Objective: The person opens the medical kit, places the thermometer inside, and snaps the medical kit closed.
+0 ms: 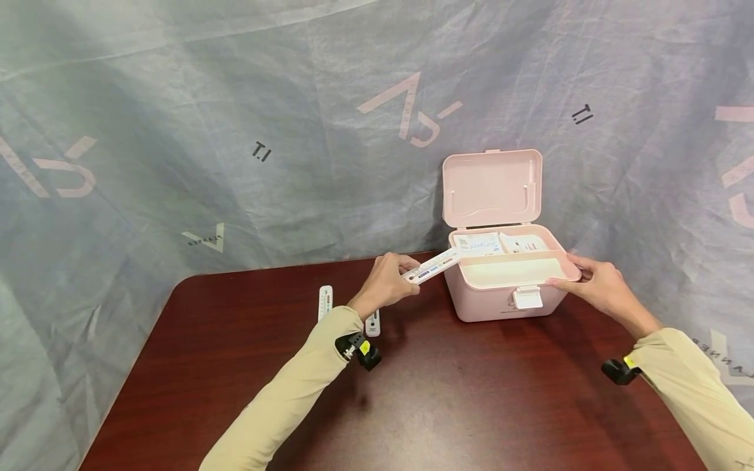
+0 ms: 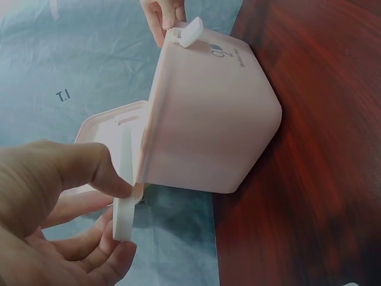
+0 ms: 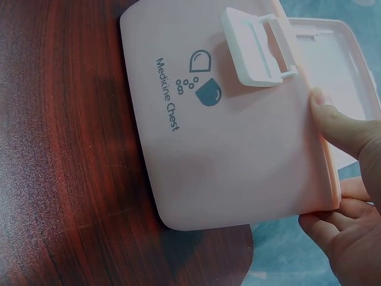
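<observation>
Thumb on one side and fingers on the other, our left hand [image 1: 387, 282] clamps a thermometer [image 1: 434, 265] by its near end, tilted above the desk [image 1: 448, 399], its far end at the left rim of a pink chest [image 1: 485, 307]; whether the two touch, we cannot tell. Our right hand [image 1: 605, 291] is clamped on the chest at its right front corner, the thumb at the front rim and the fingers round the side. The chest sits upright on the desk with its lid [image 1: 491, 186] raised behind it and the white latch [image 1: 527, 297] jutting from the front, where we read "Medicine Chest" beside a capsule design. Inside, behind a divider [image 1: 512, 259], lie a packet marked "Surgical" [image 1: 474, 244] and, to its right, a white packet [image 1: 523, 244]. Near our left wrist, a second thermometer [image 1: 325, 299] and a third thermometer [image 1: 373, 324] lie on the desk, both partly hidden by our arm. Beyond the desk hangs a grey cloth [image 1: 294, 176] printed with pale and black lettering
</observation>
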Available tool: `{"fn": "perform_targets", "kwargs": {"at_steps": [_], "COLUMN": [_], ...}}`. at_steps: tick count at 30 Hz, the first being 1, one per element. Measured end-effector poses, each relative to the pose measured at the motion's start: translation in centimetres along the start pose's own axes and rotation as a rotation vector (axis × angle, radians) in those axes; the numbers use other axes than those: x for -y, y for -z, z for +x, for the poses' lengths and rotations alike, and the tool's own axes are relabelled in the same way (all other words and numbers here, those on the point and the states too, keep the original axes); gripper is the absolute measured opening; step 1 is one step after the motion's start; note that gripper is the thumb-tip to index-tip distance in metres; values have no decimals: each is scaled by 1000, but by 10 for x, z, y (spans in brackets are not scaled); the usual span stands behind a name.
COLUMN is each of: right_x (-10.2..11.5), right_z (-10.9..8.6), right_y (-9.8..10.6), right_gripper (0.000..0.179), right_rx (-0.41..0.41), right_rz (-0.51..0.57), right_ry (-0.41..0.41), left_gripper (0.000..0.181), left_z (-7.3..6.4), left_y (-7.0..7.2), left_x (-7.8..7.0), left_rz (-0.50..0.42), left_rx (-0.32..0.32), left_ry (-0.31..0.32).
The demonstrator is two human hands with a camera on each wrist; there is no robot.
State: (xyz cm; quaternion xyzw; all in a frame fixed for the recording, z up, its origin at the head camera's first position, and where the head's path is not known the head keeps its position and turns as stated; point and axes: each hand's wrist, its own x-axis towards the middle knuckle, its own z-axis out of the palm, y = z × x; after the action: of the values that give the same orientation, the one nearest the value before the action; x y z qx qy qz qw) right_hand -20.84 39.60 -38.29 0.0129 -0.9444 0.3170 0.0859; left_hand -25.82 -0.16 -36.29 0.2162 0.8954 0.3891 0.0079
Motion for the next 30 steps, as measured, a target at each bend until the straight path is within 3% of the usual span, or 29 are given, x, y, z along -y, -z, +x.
{"fn": "perform_targets", "kwargs": {"at_steps": [30], "right_x": [3], "right_z": [-1], "right_y": [1], "right_gripper": [83], "right_rx": [-17], "right_rz": [-5], "right_ry": [14], "left_gripper": [39], "left_z": [20], "left_y": [-4], "left_x": [-20], "left_rz": [3], "left_rx": [103], "left_ry": [-75]}}
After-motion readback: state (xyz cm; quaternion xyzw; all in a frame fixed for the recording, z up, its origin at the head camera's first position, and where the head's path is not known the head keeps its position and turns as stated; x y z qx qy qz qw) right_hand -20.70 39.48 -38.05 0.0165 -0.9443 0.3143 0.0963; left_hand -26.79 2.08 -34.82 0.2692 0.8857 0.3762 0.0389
